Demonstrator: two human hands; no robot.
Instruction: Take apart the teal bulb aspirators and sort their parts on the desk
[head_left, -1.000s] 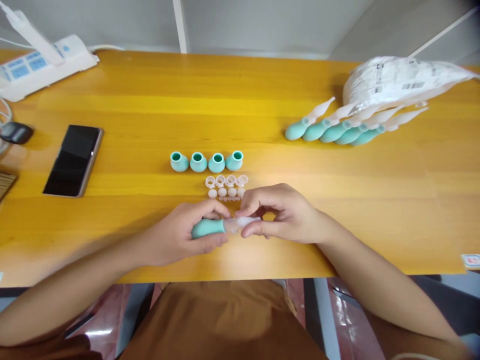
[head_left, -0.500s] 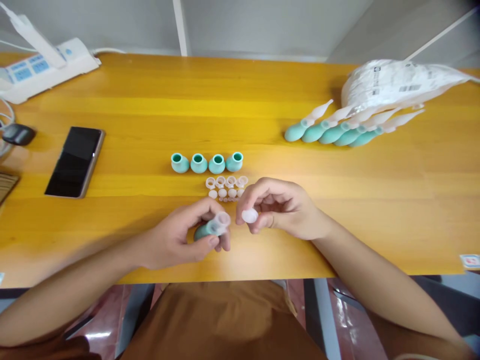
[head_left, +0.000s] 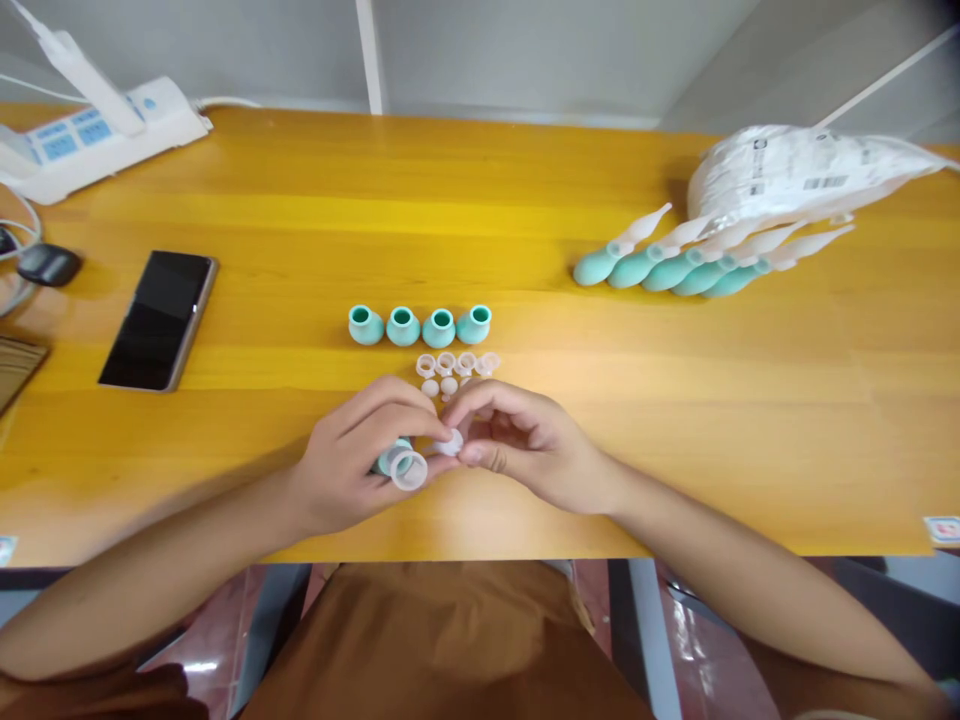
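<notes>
- Fingers (head_left: 420, 425) of the left hand (head_left: 352, 470) are wrapping a teal bulb (head_left: 391, 457) whose clear collar (head_left: 409, 470) is now facing the camera; the right hand (head_left: 525, 445), having pulled its tip off, is pinching a small white piece (head_left: 451, 442) beside it.
- Beyond, four open teal bulbs (head_left: 420, 326) are standing in a row, and assembled ones (head_left: 660, 268) are lying far right.

an office: wooden desk (head_left: 675, 420), desk telephone (head_left: 90, 140), smartphone (head_left: 159, 320).
</notes>
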